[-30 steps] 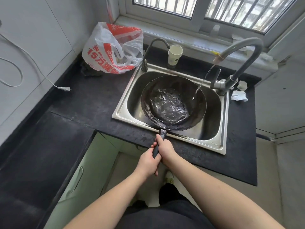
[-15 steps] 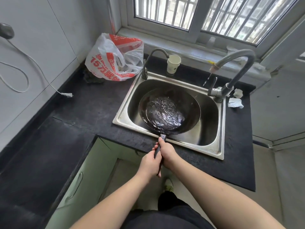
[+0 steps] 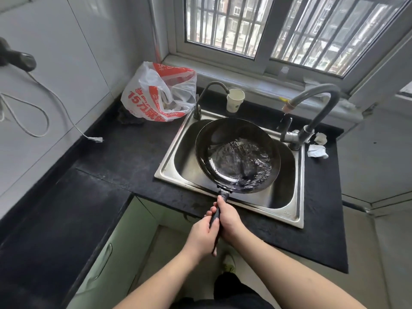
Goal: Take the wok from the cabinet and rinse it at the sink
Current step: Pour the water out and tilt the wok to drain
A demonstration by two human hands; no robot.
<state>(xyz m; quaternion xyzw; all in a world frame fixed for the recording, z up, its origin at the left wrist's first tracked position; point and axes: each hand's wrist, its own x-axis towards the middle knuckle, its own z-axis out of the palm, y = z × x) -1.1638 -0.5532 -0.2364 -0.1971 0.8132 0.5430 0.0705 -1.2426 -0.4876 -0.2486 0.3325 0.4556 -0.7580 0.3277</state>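
Wok [image 3: 237, 156] over the sink [image 3: 298, 197], tilted, its near-right side lower; rippled water [image 3: 240, 163] pooled in its lower half, upper inner wall bare and dark. Handle [image 3: 217, 216] jutting back over the sink's near rim and the worktop's [image 3: 124, 166] front edge. Right hand [image 3: 228, 217] wrapped round the handle nearer the wok, thumb laid along the top; left hand [image 3: 201, 237] just behind it, fingers curled round the same handle, the two hands touching; both bare forearms reaching in from the bottom edge.

Tall grey tap [image 3: 312, 112] at the sink's far right corner, spout arched leftward above the wok's far right rim; whether water runs from it, cannot tell. Thin dark tap [image 3: 206, 97] at the sink's far left corner; paper cup [image 3: 235, 100] just beside its spout, upright on the worktop's back edge. Red-and-white plastic bag [image 3: 159, 92] in the worktop's far left corner, slumped against the wall. Crumpled tissues [image 3: 317, 147] on the worktop right of the tall tap. White cable [image 3: 55, 112] trailing down the left wall, its plug lying at the worktop's left edge. Pale green cabinet door [image 3: 107, 250] below the worktop, front left. Barred window [image 3: 278, 30] above the sill behind the sink.
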